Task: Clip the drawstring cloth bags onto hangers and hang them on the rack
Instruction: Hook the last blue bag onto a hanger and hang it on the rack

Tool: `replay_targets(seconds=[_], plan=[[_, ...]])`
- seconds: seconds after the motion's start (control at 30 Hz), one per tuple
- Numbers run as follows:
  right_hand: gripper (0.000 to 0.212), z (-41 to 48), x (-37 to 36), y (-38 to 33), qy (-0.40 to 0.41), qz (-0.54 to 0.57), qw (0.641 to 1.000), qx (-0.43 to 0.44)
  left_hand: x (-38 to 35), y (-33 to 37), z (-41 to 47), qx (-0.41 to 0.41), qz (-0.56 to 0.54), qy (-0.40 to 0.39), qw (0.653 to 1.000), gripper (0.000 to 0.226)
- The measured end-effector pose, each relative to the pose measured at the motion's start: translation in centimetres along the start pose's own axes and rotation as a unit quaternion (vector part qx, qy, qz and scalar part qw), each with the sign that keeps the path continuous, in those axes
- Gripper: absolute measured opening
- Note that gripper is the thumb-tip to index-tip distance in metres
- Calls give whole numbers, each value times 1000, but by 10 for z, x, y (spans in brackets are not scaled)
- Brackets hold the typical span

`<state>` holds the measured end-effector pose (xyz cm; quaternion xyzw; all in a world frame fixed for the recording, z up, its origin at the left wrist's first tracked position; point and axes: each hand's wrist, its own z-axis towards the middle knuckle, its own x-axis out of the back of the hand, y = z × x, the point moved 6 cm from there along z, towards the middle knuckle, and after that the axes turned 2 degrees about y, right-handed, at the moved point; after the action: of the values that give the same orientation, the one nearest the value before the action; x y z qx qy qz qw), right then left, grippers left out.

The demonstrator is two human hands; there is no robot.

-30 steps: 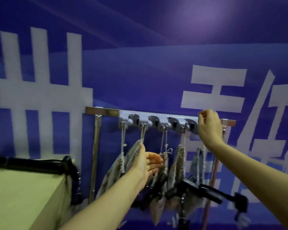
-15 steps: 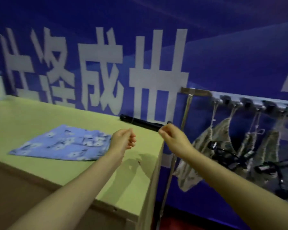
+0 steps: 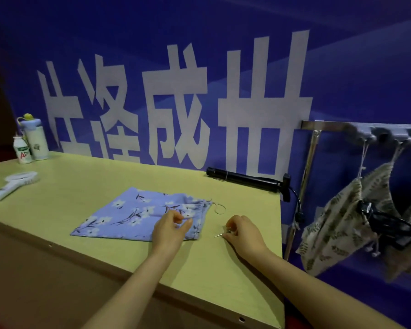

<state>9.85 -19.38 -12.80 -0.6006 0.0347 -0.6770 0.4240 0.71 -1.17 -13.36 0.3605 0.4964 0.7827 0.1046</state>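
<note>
Left hand hovers right over the near right corner of the blue floral drawstring bag, fingers loosely curled, thumb and forefinger nearly pinched, and I can't tell whether cloth is caught between them. Right hand sits just beside it on the bare table, fingers curled around something thin and metallic poking out to the left; it is too small to name.

The bag lies flat with its long axis running left to right, the gathered mouth and cord loop at its right end, between the two hands and a touch beyond them. So the left hand is the nearer one for the cloth, and the right is better placed for the cord end, by my reading.

Out to the right, the rack carries leaf-print bags already hung on strings.

Half a second ago both hands were up in the air at the table's edge, loosely fisted; now they've dropped to the bag, and the view has swung left off the rack.
</note>
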Motion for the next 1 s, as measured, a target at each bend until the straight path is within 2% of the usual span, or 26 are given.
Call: replay_targets(seconds=[0.13,0.27,0.4,0.5,0.63,0.73,0.83,0.87,0.93,1.0], plan=[[17,9,-3,2,6,-9,1000,7,-12,7,4,-12,191,20,981,41],[10,16,-6,3,7,-21,1000,16,-25,10,10,-19,240,-15,971,41],[16,19,-10,0,-6,-58,998,16,-27,6,20,-3,214,-25,976,25],[19,18,-10,-1,-7,-56,998,13,-25,4,23,2,173,-23,985,33],[12,14,-3,3,18,37,999,-10,-20,-2,23,25,31,7,999,25],[13,10,1,7,36,113,992,-33,-9,0,19,10,-40,52,998,31],[16,9,4,13,54,152,986,-40,-4,5,11,-34,-16,36,999,14],[18,9,4,13,55,160,985,-40,-1,8,8,-54,10,17,998,15],[20,9,4,13,56,164,984,-40,-2,12,5,-104,72,-45,991,34],[20,8,3,13,55,168,983,-44,-2,15,5,-115,125,-117,979,38]])
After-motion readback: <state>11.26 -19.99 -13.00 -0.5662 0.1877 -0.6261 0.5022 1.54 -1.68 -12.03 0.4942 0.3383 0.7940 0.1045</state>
